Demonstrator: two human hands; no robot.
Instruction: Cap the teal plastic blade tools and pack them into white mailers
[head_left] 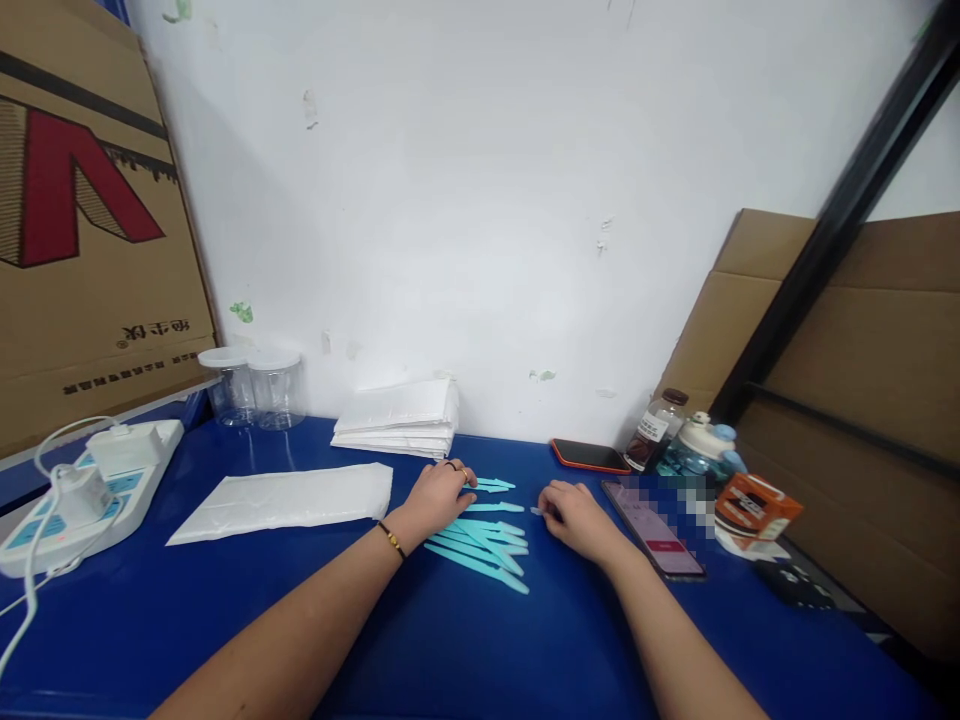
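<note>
Slim turquoise eyebrow razors (pixel 487 560) lie loosely fanned on the blue table, with their narrow tips to the right. My left hand (pixel 439 497) rests over the far end of the fan; its fingers are closed around a razor's left end, which they partly hide. Right of the razors, my right hand (pixel 576 515) is curled low over the table. A small clear plastic piece (pixel 536 511) shows at its thumb and fingertips, apart from the razors. A flat white padded packet (pixel 289 502) lies to the left of my left hand.
A stack of white packets (pixel 397 415) stands against the wall. Two lidded clear jars (pixel 277 390) and a power strip (pixel 135 490) are at left. Two phones, a dark one (pixel 591 456) and a lit one (pixel 652 530), a bottle (pixel 656 430) and an orange box (pixel 756 508) sit at right.
</note>
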